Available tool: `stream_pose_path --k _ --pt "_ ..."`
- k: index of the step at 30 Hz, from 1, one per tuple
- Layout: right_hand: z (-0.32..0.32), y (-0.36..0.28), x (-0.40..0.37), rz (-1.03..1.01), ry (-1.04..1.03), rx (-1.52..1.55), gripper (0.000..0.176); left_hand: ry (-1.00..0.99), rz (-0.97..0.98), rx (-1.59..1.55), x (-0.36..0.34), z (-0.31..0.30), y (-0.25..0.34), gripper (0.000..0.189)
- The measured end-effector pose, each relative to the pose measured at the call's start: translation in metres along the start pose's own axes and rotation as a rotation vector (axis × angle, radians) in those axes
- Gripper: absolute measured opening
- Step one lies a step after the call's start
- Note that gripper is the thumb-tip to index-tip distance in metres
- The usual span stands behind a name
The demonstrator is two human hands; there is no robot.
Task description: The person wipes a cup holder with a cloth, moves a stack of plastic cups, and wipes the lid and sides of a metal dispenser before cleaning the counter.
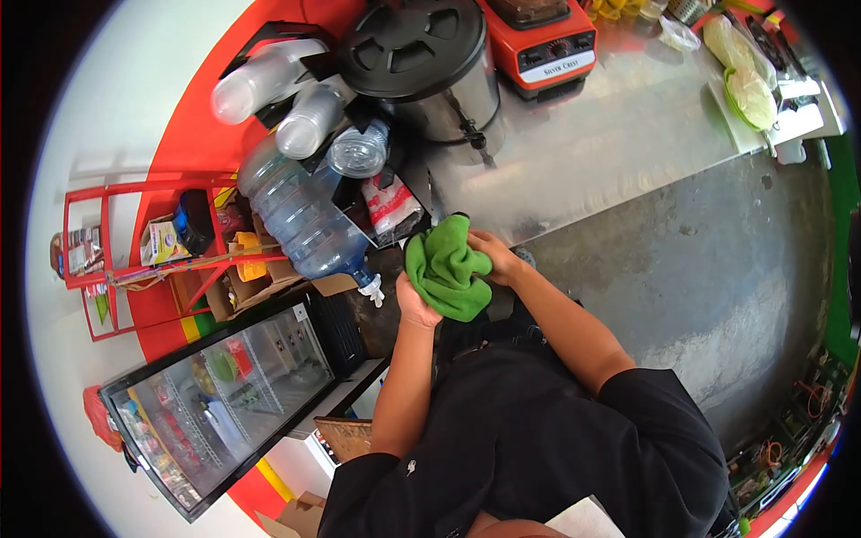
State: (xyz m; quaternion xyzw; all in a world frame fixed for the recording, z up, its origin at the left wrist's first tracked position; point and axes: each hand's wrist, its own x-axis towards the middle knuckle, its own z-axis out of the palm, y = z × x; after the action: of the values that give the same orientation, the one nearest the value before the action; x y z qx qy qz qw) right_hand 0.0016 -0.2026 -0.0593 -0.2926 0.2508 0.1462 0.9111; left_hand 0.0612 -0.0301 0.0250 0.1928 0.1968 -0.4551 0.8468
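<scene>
1. Green cloth point(446, 269), one: bunched and folded, held up between your two hands in front of your body, just beside the near left corner of the counter.
2. Left hand point(418, 303): yours, clamped on the near left edge of the green cloth, fingers partly hidden by its folds.
3. Right hand point(495, 257): yours, closed on the right side of the green cloth, fingers bent against it and partly hidden.
4. Metal counter point(619, 134), one: far side, reaching from the middle toward the far right, its surface shiny.
5. Steel container point(457, 108), one: on the counter's left part, with a black lid point(414, 45) on top and a tap low on its near side.
6. Red blender base point(545, 54), one: on the counter, right of the steel container, marked "SILVER CREST".
7. Clear cup stacks, three: left of the steel container, in black holders.
8. Red and white packet point(389, 205), one: in a black holder, just beyond the green cloth.
9. Blue water jug point(305, 215), one: left of the packet, tilted, its neck toward you.
10. Red rack point(106, 229), one: far left, with boxes and packets.
11. Glass-door fridge point(224, 394), one: near left, stocked inside.
</scene>
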Motion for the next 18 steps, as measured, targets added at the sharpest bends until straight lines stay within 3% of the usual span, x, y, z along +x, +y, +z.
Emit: stream_pose_path --k 2,3,4,6,7,8,10,11,14,16,18 --pt "-0.007 0.010 -0.012 -0.052 -0.080 0.111 0.047 -0.056 -0.080 0.042 0.009 -0.002 -0.004 0.052" --pt "-0.005 0.008 -0.018 0.017 -0.075 0.234 0.047 0.008 -0.099 0.142 0.016 -0.010 -0.005 0.051" --pt "-0.011 0.010 -0.025 0.015 -0.069 0.243 0.047 0.120 0.107 0.512 0.019 0.039 -0.024 0.044" --pt "-0.024 0.004 -0.037 0.036 -0.345 0.575 0.046 0.160 0.448 1.375 0.031 0.032 -0.027 0.044" --pt "-0.024 -0.003 -0.045 -0.057 -0.434 0.558 0.048 0.078 0.614 1.704 0.026 0.047 -0.027 0.050" --pt "-0.022 -0.011 -0.052 -0.070 -0.435 0.559 0.048 0.065 0.614 1.710 0.021 0.062 -0.028 0.050" --pt "-0.013 -0.033 -0.069 -0.105 -0.434 0.640 0.055 0.014 0.864 2.337 0.010 0.088 -0.032 0.052" --pt "-0.025 -0.026 -0.062 -0.114 -0.555 0.722 0.060 0.039 0.774 2.373 0.007 0.090 -0.033 0.062" --pt "-0.016 -0.052 -0.080 -0.125 -0.573 0.595 0.062 -0.013 0.726 2.360 -0.002 0.107 -0.027 0.064" --pt "-0.025 -0.041 -0.067 -0.158 -0.472 0.647 0.060 0.000 0.774 2.387 -0.002 0.101 -0.014 0.070" --pt "-0.045 -0.026 -0.047 -0.212 -0.445 0.772 0.056 0.248 1.121 2.642 0.005 0.104 -0.004 0.074"
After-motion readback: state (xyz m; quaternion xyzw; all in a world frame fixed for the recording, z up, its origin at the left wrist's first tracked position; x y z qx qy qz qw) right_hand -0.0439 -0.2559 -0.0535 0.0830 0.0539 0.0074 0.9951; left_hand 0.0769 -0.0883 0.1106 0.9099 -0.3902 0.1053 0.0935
